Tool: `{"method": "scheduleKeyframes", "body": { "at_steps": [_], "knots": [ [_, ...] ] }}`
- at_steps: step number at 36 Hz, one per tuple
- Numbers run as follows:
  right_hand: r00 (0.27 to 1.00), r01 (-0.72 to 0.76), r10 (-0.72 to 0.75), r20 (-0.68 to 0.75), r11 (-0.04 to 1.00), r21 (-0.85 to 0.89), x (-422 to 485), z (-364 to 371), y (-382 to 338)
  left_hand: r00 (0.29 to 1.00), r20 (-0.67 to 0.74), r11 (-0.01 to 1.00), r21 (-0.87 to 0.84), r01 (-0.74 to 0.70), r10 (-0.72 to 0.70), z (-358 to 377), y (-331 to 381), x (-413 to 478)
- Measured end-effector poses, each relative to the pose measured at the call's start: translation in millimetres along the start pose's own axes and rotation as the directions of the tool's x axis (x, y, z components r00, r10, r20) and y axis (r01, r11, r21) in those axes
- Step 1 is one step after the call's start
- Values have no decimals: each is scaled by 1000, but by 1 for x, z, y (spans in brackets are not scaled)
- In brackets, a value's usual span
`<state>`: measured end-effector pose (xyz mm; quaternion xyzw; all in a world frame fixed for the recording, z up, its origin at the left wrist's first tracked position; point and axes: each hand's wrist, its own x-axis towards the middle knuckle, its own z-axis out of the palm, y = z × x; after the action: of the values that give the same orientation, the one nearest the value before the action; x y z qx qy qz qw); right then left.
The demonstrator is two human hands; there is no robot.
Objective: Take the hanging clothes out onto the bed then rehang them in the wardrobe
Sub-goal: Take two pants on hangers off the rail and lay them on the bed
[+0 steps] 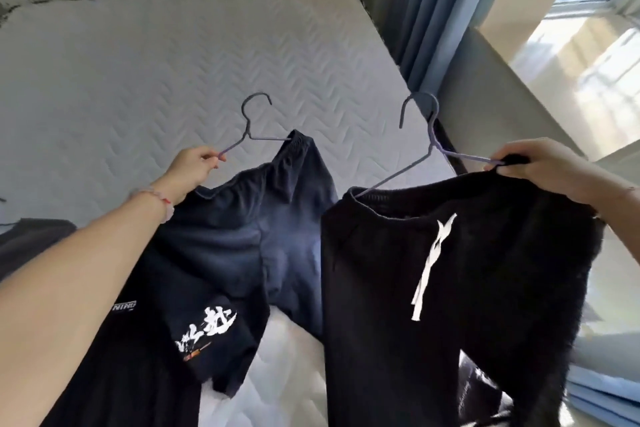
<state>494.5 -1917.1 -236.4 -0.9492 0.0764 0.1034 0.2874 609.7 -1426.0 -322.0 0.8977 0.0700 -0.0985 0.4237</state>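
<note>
Head view: left hand (194,163) pinched shut on arm of thin grey-purple wire hanger (247,135) carrying dark navy elastic-waist shorts (263,229), held above white quilted mattress (166,73). Right hand (533,166) closed round end of second grey-purple hanger (420,149) with black drawstring trousers (450,288). Black printed T-shirt (194,340) seemingly already laid on bed. Both garments best lowered flat, side by side, hooks kept clear of cloth; wardrobe not seen

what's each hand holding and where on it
Left hand pinches the left hanger at its arm's end, navy shorts on it. Right hand grips the right hanger by its arm, along with the black pants' waistband.
</note>
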Motion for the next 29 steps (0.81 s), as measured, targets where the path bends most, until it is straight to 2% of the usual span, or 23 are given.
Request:
{"method": "scheduleKeyframes", "body": {
  "at_steps": [4, 8, 14, 23, 26, 29],
  "knots": [
    [997, 30, -29, 72, 999, -13, 79, 29, 9, 997, -47, 994, 89, 65, -61, 10, -22, 46],
    [990, 50, -43, 134, 998, -48, 148, 78, 26, 983, -141, 987, 87, 132, -119, 17, -52, 82],
    [982, 0, 14, 190, 997, -72, 219, 172, 71, 960, -240, 976, 128, 179, -145, 30, -99, 128],
    [994, -94, 97, 46, 993, -66, 250, 246, 122, 896, -385, 957, 94, 275, -220, 47, -171, 178],
    [992, -105, 113, 53, 984, -145, 250, 264, 127, 888, -389, 945, 109, 308, -244, 54, -183, 185],
    [990, -92, 111, 85, 975, -204, 246, 274, 126, 921, -283, 930, 173, 324, -268, 58, -189, 189]
  ]
}}
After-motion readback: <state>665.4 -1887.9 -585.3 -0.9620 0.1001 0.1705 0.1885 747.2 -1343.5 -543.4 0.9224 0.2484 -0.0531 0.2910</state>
